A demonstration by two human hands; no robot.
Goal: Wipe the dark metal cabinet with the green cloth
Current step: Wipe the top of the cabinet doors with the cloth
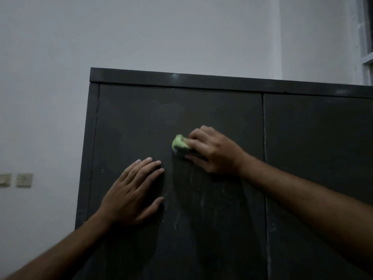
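A: Where's the cloth (180, 143) right now?

B: Bunched into a small green wad under the right hand (214, 151), pressed against the left door of the cabinet (314, 150), about mid-width and in the upper part of what shows. Only its left end pokes out past the fingers (198, 147).

A: How is it held?

B: The fingers are curled over the top of it and the thumb runs along underneath, so the wad is pinched and pushed flat to the metal at once. That grip, I'd judge, lets the hand scrub sideways without the cloth slipping out.

A: And the left hand (132, 194)?

B: Flat on the same door, lower and to the left, fingers straight and slightly spread, gripping nothing. It looks like a brace: it steadies the body, and likely keeps the thin door from flexing or rattling under the rubbing.

A: Why that spot?

B: Pale streaks and drips run down the panel below the cloth, so I'd guess the work is going top downward. The right door, past the seam, shows duller patches; whether it has been done I cannot tell in this dim light.
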